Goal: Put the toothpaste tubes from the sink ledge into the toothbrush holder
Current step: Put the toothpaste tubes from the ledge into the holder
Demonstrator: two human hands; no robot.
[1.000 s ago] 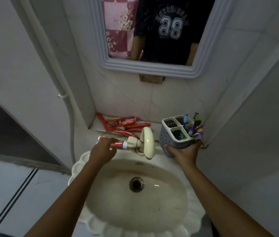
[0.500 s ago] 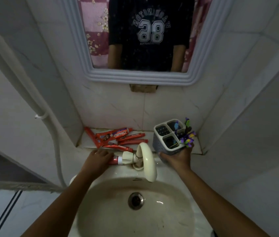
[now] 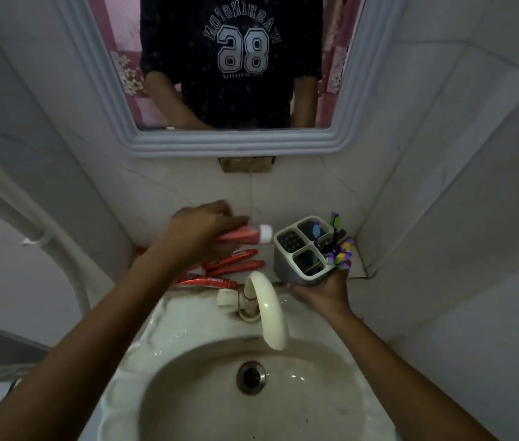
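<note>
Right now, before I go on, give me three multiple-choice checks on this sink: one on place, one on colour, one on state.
1. Where is the toothbrush holder?
A. in the basin
B. in the right hand, right of the tap
C. on the floor

2. The cap of the toothpaste tube that is held is:
A. white
B. black
C. green

3. The left hand is:
A. empty
B. on the tap
C. shut on that tube, above the ledge

Key: B, fingers wrap the holder's base; A, a white cap points at the holder; C, the tube sits in its grip.
</note>
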